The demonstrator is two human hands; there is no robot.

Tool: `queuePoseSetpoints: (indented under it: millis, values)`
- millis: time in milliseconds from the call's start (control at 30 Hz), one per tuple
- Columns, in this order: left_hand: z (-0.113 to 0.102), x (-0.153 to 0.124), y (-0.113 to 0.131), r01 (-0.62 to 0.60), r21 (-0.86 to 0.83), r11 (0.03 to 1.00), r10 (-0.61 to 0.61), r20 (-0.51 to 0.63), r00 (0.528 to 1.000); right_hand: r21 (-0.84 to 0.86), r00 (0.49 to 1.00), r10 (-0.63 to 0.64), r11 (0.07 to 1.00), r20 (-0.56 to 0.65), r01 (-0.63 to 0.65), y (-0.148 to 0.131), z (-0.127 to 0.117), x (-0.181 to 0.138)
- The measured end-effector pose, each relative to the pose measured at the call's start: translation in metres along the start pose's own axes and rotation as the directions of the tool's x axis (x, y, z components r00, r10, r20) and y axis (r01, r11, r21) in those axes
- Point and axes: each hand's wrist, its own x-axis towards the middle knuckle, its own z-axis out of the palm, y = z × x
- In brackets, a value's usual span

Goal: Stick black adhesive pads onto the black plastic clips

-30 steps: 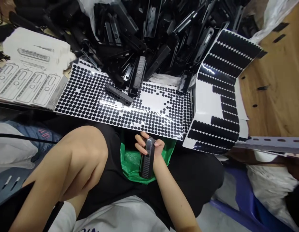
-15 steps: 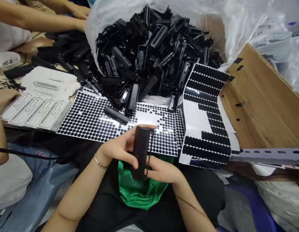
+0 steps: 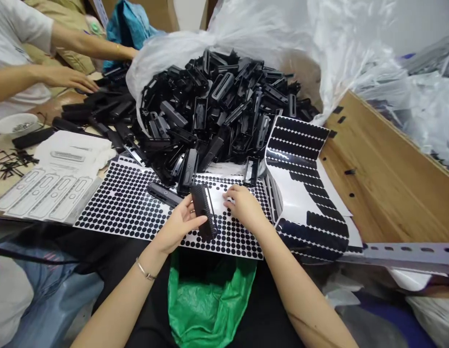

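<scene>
My left hand point(image 3: 179, 223) grips a black plastic casing point(image 3: 204, 212), long and narrow with a textured face, tilted over the sticker sheet. Its fingers are behind the casing and the thumb lies across its front. My right hand point(image 3: 246, 207) is at the sheet of black round stickers point(image 3: 130, 212), by a patch where the stickers are gone. Its thumb and fingertips are drawn together in a pinch; whatever is between them is too small to make out. Another black casing point(image 3: 162, 194) lies on the sheet, just behind my left hand.
A big heap of black casings point(image 3: 210, 111) spills from a clear plastic bag point(image 3: 267, 38). Right of it curls a strip of black stickers point(image 3: 304, 150) beside a wooden board point(image 3: 383, 174). Printed cards point(image 3: 46, 193) lie left. A green bag point(image 3: 210, 304) hangs below. A co-worker's hands reach in upper left.
My right hand has let go of the casing and moved up and right to the sticker sheet. The left hand keeps the casing, now turned with its textured face showing. The view has tilted upward.
</scene>
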Motion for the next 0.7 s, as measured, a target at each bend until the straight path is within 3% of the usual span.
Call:
queuePoseSetpoints:
  millis: [100, 167, 267, 367, 433, 500, 567, 700]
  values:
    - [0.002, -0.002, -0.001, 0.032, 0.013, 0.999, -0.032, 0.012, 0.999, -0.027, 0.998, 0.035, 0.999, 0.056, -0.033, -0.01, -0.012, -0.004]
    - [0.002, -0.003, 0.0, 0.049, 0.01, 0.999, -0.049, -0.009, 0.999, -0.031, 0.999, 0.011, 0.999, 0.03, -0.01, -0.018, -0.028, -0.013]
    - [0.002, -0.003, 0.001, 0.059, 0.003, 0.998, -0.059, -0.028, 0.998, -0.11, 0.963, -0.025, 0.994, -0.267, -0.005, -0.018, -0.062, -0.039]
    - [0.002, -0.003, 0.002, 0.059, -0.01, 0.998, -0.059, -0.014, 0.998, -0.273, 0.851, 0.031, 0.941, -0.524, -0.203, 0.013, -0.093, -0.069]
    - [0.002, -0.003, 0.002, 0.056, -0.019, 0.998, -0.056, -0.008, 0.998, -0.332, 0.874, 0.071, 0.907, -0.482, -0.257, 0.049, -0.105, -0.081]
    - [0.002, -0.002, 0.001, 0.053, -0.025, 0.998, -0.053, -0.014, 0.998, -0.322, 0.938, 0.105, 0.922, -0.331, -0.217, 0.084, -0.107, -0.083]
    - [0.003, -0.002, 0.001, 0.056, -0.027, 0.998, -0.057, -0.035, 0.998, -0.307, 0.958, 0.118, 0.931, -0.26, -0.198, 0.108, -0.103, -0.079]
    - [0.004, -0.003, 0.001, 0.069, -0.013, 0.998, -0.07, -0.097, 0.993, -0.308, 0.951, 0.14, 0.924, -0.275, -0.225, 0.112, -0.093, -0.071]
